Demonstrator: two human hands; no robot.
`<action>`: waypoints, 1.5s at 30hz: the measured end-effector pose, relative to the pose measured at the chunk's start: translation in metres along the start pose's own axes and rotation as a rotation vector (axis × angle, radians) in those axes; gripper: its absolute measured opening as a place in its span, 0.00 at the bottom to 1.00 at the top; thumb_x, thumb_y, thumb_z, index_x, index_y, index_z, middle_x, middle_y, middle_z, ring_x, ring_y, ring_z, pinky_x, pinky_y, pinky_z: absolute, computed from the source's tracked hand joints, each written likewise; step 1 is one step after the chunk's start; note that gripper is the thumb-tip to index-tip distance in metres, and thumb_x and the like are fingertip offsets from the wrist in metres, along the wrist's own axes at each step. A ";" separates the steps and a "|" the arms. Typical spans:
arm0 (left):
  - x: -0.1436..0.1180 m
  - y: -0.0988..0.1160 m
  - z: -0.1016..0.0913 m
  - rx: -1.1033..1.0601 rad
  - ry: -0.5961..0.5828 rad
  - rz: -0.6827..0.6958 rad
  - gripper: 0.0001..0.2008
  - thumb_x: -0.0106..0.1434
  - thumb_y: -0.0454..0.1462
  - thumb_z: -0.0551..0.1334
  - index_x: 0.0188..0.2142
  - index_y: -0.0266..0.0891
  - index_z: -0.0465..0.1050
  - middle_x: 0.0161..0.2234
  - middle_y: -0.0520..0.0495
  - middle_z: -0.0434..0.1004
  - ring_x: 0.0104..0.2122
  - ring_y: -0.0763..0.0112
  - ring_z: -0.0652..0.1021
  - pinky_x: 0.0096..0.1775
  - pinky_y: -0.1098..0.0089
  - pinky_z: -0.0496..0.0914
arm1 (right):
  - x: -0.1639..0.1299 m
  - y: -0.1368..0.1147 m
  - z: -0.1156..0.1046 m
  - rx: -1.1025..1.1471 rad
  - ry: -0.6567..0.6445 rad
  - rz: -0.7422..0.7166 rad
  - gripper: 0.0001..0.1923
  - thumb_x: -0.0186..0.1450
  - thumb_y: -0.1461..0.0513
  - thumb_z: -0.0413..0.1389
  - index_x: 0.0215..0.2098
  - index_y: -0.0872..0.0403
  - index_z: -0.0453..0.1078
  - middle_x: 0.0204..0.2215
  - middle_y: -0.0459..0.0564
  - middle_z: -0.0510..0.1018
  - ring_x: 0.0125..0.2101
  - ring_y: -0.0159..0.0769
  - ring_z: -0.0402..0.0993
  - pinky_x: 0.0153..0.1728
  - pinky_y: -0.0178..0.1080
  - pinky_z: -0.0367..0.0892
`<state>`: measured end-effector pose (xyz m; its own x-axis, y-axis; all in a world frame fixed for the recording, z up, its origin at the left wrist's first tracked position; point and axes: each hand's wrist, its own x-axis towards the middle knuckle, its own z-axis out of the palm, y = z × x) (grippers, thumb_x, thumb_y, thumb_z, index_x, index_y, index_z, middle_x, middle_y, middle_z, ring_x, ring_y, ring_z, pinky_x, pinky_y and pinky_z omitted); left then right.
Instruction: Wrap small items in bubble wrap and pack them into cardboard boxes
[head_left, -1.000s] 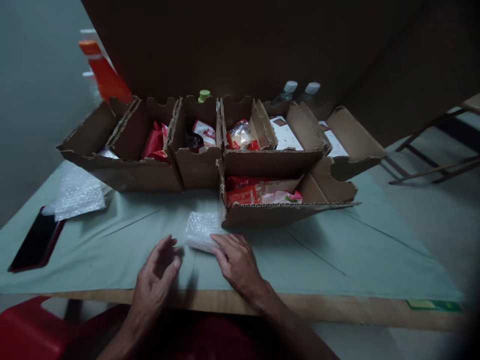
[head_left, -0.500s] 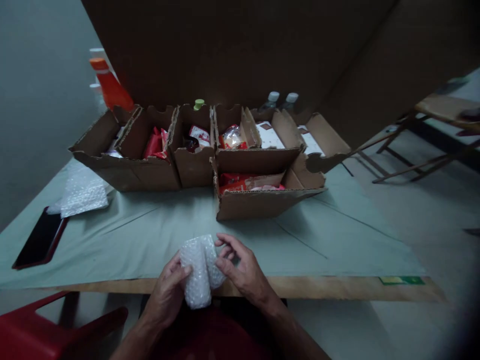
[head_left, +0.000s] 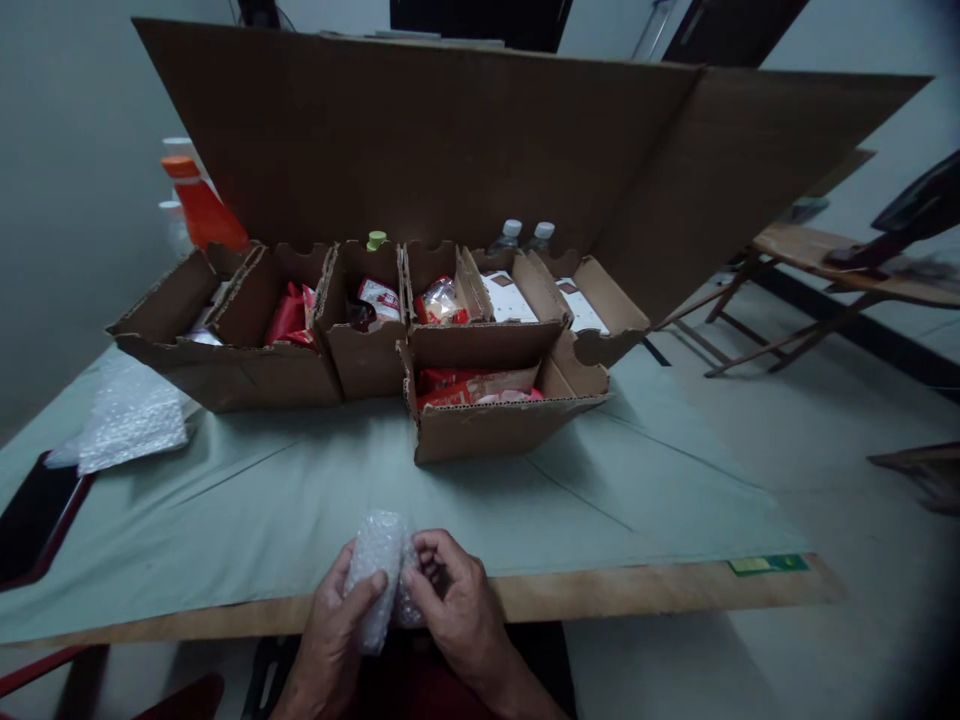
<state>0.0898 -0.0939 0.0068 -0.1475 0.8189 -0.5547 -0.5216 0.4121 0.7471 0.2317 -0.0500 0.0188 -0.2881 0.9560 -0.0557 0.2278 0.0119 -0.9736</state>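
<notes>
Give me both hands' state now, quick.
Left hand: closed on the bubble wrap bundle.
Right hand: fingers curled, holding the same bundle.

Cardboard boxes (head_left: pixel 360 345) (packed with snack packets) stand on the green-covered table (head_left: pixel 637 490), bottles (head_left: pixel 202 205) behind.

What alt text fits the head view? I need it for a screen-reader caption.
Both hands, left hand and right hand, hold a bubble-wrap bundle at the near table edge. Beyond them stand open cardboard boxes of red snack packets, with a loose bubble-wrap sheet at left.
</notes>
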 end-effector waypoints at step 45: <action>0.067 0.120 0.083 1.127 -0.272 1.565 0.17 0.59 0.22 0.61 0.44 0.39 0.76 0.66 0.37 0.59 0.66 0.47 0.61 0.59 0.45 0.66 | 0.177 -0.148 -0.132 -1.182 -0.626 -0.331 0.07 0.64 0.66 0.59 0.41 0.54 0.75 0.33 0.48 0.81 0.29 0.33 0.73 0.27 0.35 0.54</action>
<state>0.0865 0.0439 0.0894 0.2986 0.6418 0.7063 0.6278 -0.6895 0.3611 0.2693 0.1565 0.1824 -0.7784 0.5733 -0.2558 0.6239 0.7518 -0.2134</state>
